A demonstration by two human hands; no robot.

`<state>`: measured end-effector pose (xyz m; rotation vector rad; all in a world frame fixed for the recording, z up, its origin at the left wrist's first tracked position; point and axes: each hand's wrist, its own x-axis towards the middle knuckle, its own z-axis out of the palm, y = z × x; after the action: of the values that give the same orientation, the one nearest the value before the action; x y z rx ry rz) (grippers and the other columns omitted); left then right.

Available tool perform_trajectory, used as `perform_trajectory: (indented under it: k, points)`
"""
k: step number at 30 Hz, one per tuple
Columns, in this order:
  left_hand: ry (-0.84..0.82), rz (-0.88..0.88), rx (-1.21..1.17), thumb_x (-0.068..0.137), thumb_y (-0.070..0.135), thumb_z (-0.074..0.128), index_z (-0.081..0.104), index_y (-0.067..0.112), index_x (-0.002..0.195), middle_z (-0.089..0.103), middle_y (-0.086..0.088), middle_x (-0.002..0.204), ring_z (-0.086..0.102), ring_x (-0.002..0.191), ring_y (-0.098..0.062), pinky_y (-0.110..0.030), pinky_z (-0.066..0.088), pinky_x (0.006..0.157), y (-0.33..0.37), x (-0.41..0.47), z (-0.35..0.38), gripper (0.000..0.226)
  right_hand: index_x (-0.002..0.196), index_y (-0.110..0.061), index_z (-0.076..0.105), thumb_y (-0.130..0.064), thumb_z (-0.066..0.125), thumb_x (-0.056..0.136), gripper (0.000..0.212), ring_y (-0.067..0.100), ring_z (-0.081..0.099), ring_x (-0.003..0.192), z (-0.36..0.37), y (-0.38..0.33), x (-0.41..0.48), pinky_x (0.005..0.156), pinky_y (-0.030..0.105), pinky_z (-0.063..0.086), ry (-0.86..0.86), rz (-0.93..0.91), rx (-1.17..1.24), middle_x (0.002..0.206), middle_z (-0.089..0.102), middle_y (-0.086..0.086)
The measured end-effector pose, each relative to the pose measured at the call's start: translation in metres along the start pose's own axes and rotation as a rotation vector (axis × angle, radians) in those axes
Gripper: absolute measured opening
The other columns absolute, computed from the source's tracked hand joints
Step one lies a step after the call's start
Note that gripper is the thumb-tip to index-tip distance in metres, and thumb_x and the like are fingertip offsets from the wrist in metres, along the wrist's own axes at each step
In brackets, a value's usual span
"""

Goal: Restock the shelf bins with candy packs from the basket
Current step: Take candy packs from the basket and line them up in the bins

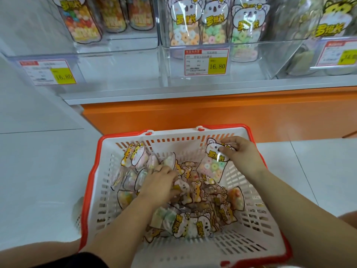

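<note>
Candy packs (195,207) lie in a loose heap inside a white slotted basket (173,136) with a red rim, which sits on the pale tiled floor (38,171) in front of the shelf (193,91). The packs are clear pouches with cartoon animal tops, some tiger-striped and some koala-faced, with pastel sweets showing through. Above, on the white shelf with its orange base (193,113), stand three clear bins. The left bin (119,47) holds upright packs of mixed bright sweets (83,22) at its back. The middle bin (241,55) holds a row of koala packs (212,26) filled with ring-shaped sweets in green, pink and orange. The right bin (280,55) holds a tiger pack (328,26), blurred at the edge of view. Each bin carries a price tag on its front; the middle tag (206,61) and the left tag (47,72) read 16.80, and the right tag (340,54) is too blurred to read. The right hand (241,153) is at the far right corner of the basket and holds one koala pack of rings (211,163) by its top, the thumb and fingers (226,150) pinched on the koala head so that the pack hangs above the heap, near the basket wall. The left hand (160,182) is palm down on the middle of the heap, its fingers (166,171) pushed in among the packs; I cannot tell whether they grip one or only rest there.
</note>
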<state>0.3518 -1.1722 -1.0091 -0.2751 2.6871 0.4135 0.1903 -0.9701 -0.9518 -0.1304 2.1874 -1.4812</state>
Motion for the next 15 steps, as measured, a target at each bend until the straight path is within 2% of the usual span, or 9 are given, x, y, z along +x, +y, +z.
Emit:
perform_trajectory:
  k: [2,3,5,8,9,10,12,13,15]
  points:
    - [0.038,-0.108,-0.42,0.086,0.047,0.074,0.055,0.024,0.117,0.062,0.008,0.112,0.061,0.102,-0.013,-0.029,0.049,0.08,0.0,0.0,-0.016,0.043,0.105,-0.012,0.07,-0.011,0.073,0.089,0.017,0.013,0.065,0.103,0.002,-0.001,0.002,0.085,0.028,0.05,0.0,0.019,0.073,0.11,0.07,-0.005]
    - [0.031,-0.126,-0.574,0.086,0.042,0.075,0.055,0.023,0.119,0.064,0.01,0.112,0.062,0.1,-0.011,-0.028,0.05,0.08,0.0,-0.001,-0.025,0.043,0.103,-0.014,0.071,-0.013,0.073,0.088,0.015,0.015,0.067,0.098,0.004,-0.001,0.003,0.081,0.03,0.051,0.0,0.031,0.112,0.108,0.072,-0.004]
    - [-0.04,-0.11,-0.732,0.091,0.035,0.073,0.053,0.024,0.129,0.063,0.014,0.118,0.061,0.105,-0.007,-0.023,0.049,0.086,0.0,-0.003,-0.037,0.044,0.101,-0.015,0.072,-0.015,0.073,0.088,0.013,0.017,0.068,0.09,0.007,-0.003,0.005,0.074,0.031,0.051,-0.009,0.051,0.184,0.099,0.075,-0.003]
    - [-0.05,-0.161,-0.834,0.096,0.034,0.066,0.055,0.027,0.123,0.058,0.022,0.097,0.053,0.083,0.009,-0.007,0.042,0.069,-0.004,-0.012,-0.046,0.03,0.103,-0.015,0.07,-0.016,0.073,0.089,0.014,0.02,0.07,0.091,0.008,-0.015,0.008,0.081,0.04,0.055,0.028,0.017,0.246,0.093,0.076,-0.001]
    - [-0.014,-0.206,-0.877,0.097,0.037,0.064,0.056,0.023,0.122,0.058,0.019,0.091,0.05,0.075,0.008,-0.01,0.042,0.065,-0.007,-0.014,-0.048,0.03,0.104,-0.016,0.07,-0.016,0.072,0.089,0.015,0.022,0.071,0.092,0.007,-0.019,0.009,0.084,0.042,0.056,0.069,-0.007,0.278,0.095,0.076,0.001]
    - [0.013,-0.261,-0.925,0.097,0.041,0.062,0.054,0.017,0.132,0.062,0.011,0.094,0.051,0.075,0.003,-0.016,0.044,0.066,-0.011,-0.016,-0.049,0.043,0.103,-0.017,0.069,-0.014,0.072,0.09,0.014,0.022,0.072,0.091,0.006,-0.024,0.009,0.084,0.041,0.056,0.109,-0.024,0.315,0.094,0.076,0.002]
    - [0.03,-0.375,-1.046,0.098,0.048,0.058,0.039,0.016,0.15,0.062,-0.002,0.129,0.058,0.099,-0.009,-0.028,0.046,0.086,-0.017,-0.021,-0.052,0.064,0.101,-0.018,0.069,-0.011,0.07,0.091,0.013,0.021,0.072,0.084,0.007,-0.033,0.007,0.079,0.038,0.056,0.11,-0.055,0.343,0.091,0.075,0.003]
    - [0.027,-0.425,-1.161,0.098,0.048,0.057,0.029,0.016,0.156,0.053,-0.007,0.145,0.055,0.117,-0.015,-0.033,0.041,0.1,-0.017,-0.023,-0.054,0.071,0.102,-0.017,0.068,-0.011,0.07,0.091,0.013,0.023,0.073,0.083,0.01,-0.035,0.004,0.08,0.039,0.057,0.064,-0.057,0.324,0.091,0.075,0.005]
    - [-0.002,-0.449,-1.448,0.097,0.044,0.061,0.015,0.017,0.16,0.038,-0.015,0.157,0.037,0.144,-0.021,-0.041,0.023,0.119,-0.014,-0.021,-0.058,0.082,0.103,-0.015,0.069,-0.011,0.07,0.09,0.013,0.032,0.072,0.09,0.022,-0.035,-0.004,0.087,0.047,0.057,-0.056,-0.034,0.261,0.096,0.075,0.01]
